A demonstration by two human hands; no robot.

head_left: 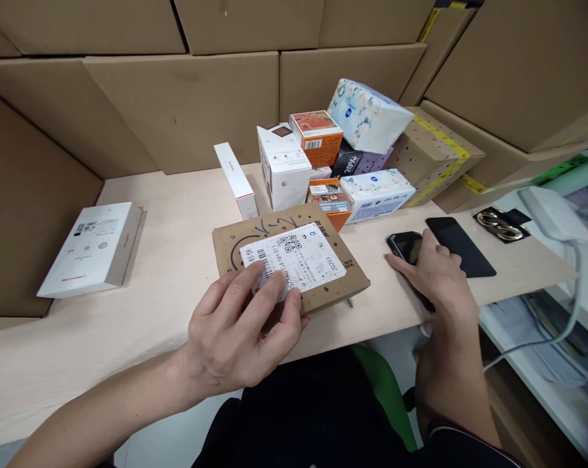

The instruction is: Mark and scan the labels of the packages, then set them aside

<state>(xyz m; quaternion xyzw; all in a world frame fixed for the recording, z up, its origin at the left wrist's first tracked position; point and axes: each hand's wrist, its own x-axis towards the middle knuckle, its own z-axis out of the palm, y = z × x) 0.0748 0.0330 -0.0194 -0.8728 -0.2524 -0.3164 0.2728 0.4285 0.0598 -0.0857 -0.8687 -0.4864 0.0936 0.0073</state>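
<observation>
A flat brown cardboard parcel [333, 276] with a white shipping label [298, 259] lies on the light wooden table [167, 260]. My left hand [240, 331] grips the parcel's near edge, fingers resting on the label. My right hand [438, 276] lies over a black handheld scanner [405, 247] at the table's front edge, its fingers curled round the device.
A black phone [460, 244] lies right of the scanner. Small product boxes and tissue packs [367, 117] are heaped at the back. A white flat box [93, 247] sits at left. Large cardboard cartons [177, 97] wall the table. A white cabled device [552, 214] is at right.
</observation>
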